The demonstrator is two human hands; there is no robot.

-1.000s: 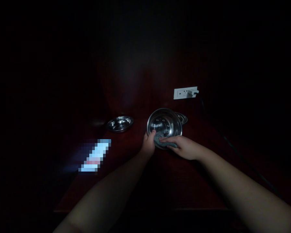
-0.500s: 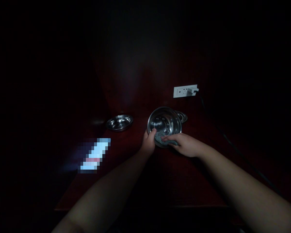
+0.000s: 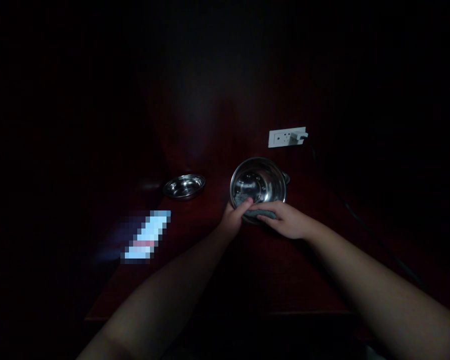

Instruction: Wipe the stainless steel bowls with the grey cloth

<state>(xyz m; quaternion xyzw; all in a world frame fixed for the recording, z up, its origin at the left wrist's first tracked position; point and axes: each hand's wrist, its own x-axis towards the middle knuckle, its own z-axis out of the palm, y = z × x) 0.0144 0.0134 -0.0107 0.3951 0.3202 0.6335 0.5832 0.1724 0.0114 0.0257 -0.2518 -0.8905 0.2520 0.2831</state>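
Observation:
A shiny metal bowl point(image 3: 272, 180) is tilted so that its inside faces me. My left hand point(image 3: 233, 218) grips the bowl's lower left rim, with the thumb over the edge. Between the fingers and thumb of my right hand point(image 3: 287, 220) is a grey-green cloth point(image 3: 261, 213), folded over the lower rim and reaching into the bowl. The fingertips of both hands are close together at that rim. Fingers behind the bowl are hidden.
A shallow metal dish point(image 3: 184, 187) lies to the left on the dark red table point(image 3: 262, 280). Nearer me on the left glows a pixelated screen point(image 3: 148, 237). Behind the bowl, another metal piece point(image 3: 286, 177) peeks out. A wall socket point(image 3: 285, 137) holds a plug, and a dark cable point(image 3: 360, 220) runs down the right.
The bowl has shifted slightly right and up, now covering more of the metal piece behind it. My left thumb has moved right over the cloth, and my right fingers lie flatter along the rim.

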